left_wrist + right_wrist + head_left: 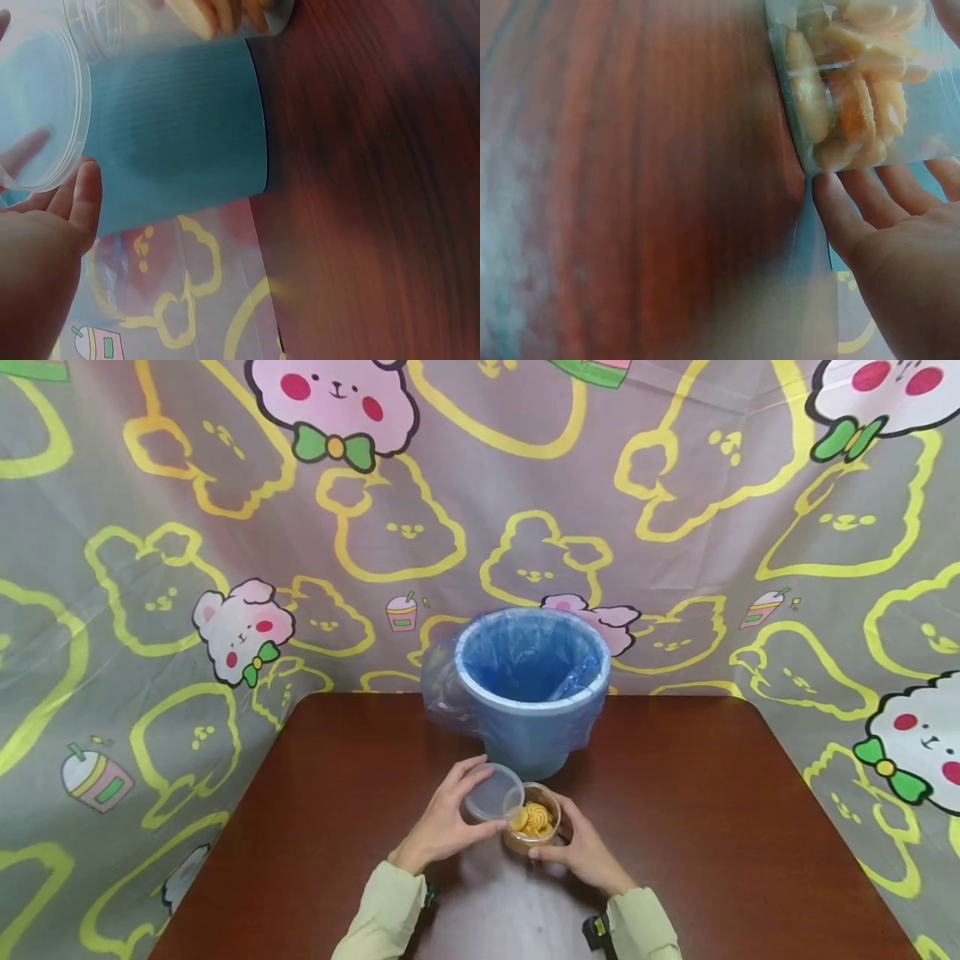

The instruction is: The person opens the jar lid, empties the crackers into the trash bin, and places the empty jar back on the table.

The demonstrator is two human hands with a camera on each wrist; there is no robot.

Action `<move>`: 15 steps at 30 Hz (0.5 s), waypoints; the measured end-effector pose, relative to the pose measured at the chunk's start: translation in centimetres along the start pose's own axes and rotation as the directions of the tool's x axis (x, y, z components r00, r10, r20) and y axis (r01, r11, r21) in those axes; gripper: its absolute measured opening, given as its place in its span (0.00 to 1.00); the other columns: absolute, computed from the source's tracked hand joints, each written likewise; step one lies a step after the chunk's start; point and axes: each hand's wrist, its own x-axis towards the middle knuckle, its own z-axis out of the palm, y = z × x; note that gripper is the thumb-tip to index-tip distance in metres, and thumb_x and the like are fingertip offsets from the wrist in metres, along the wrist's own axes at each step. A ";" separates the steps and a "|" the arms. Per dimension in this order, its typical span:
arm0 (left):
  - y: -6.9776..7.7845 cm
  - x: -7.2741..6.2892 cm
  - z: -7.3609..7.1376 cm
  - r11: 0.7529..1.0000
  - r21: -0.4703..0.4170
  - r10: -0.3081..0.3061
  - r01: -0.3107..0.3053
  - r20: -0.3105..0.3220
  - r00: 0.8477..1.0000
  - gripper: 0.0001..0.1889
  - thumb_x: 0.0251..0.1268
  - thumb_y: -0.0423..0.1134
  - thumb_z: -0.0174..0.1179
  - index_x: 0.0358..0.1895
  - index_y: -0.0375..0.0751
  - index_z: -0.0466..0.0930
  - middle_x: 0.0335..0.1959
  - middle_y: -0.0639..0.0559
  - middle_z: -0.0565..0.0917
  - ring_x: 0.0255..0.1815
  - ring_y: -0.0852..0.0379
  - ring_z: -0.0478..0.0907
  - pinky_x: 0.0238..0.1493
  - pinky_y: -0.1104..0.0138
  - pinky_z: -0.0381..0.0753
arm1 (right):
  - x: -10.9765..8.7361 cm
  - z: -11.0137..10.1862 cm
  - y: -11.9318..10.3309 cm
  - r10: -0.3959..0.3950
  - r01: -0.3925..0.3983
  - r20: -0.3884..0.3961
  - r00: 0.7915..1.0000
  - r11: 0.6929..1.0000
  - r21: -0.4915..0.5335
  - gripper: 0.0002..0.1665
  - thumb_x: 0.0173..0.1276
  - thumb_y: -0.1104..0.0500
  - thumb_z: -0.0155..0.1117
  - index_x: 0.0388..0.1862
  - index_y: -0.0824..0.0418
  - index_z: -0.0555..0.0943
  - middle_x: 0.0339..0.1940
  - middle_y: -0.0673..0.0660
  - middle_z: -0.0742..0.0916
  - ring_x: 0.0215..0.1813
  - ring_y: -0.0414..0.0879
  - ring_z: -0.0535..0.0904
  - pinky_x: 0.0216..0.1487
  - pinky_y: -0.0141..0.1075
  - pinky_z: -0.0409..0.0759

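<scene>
While the jar (pixel 527 843) stands upright on the worktop (pixel 697 802), its mouth-to-base axis near vertical, the lid (pixel 492 793) is off it and lies to its left. Biscuits (pixel 537 818) show through the mouth and the clear wall.

Key relation, as judged: the sideways offset between lid and mouth. Head view: the lid's right edge overlaps the left side of the mouth, and a biscuit shows through the clear disc. Left wrist view: the lid is tilted relative to the mouth, not seated. Whether the two rims touch cannot be told.

Grips: the left grip (pixel 446 822) pinches the lid across its width, fingers at the far edge, thumb at the near edge, its tip close to the jar. The right grip (pixel 588 856) grasps the jar from the right, thumb on the near side, fingers round the far right side. Nearer to the lid: left. Nearer to the jar body: right. Lid from the right grip: leftward, beyond the mouth.

Outward: just behind the jar stands a blue bin (pixel 525 739) with a clear liner (pixel 446 693) bulging over its left side. Beyond the worktop hangs a patterned cloth (pixel 660 547).
</scene>
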 end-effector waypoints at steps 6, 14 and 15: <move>-0.4 0.2 -1.1 1.000 0.009 -0.013 0.013 -0.004 1.000 0.40 0.43 0.45 0.77 0.65 0.50 0.72 0.67 0.49 0.69 0.65 0.51 0.70 0.57 0.56 0.76 | 0.5 -0.1 -0.7 0.030 -0.030 -0.013 0.999 1.000 -0.010 0.55 0.47 0.62 0.80 0.73 0.56 0.61 0.71 0.62 0.70 0.71 0.58 0.67 0.63 0.26 0.69; -1.1 -1.1 -1.8 0.999 0.034 -0.037 0.039 -0.034 0.999 0.40 0.41 0.46 0.78 0.64 0.52 0.73 0.65 0.48 0.69 0.62 0.52 0.71 0.55 0.57 0.77 | 0.0 0.0 -0.6 0.011 -0.011 0.009 1.000 1.000 0.004 0.54 0.49 0.63 0.78 0.72 0.63 0.60 0.69 0.67 0.71 0.68 0.60 0.69 0.61 0.30 0.72; -1.3 -1.3 -1.9 0.999 0.032 -0.043 0.044 -0.033 0.999 0.40 0.40 0.45 0.78 0.64 0.52 0.73 0.65 0.48 0.69 0.62 0.52 0.71 0.55 0.57 0.77 | 0.0 0.0 -0.6 0.008 -0.008 0.004 1.000 1.000 0.002 0.53 0.49 0.64 0.78 0.72 0.64 0.60 0.69 0.67 0.71 0.68 0.61 0.69 0.61 0.30 0.72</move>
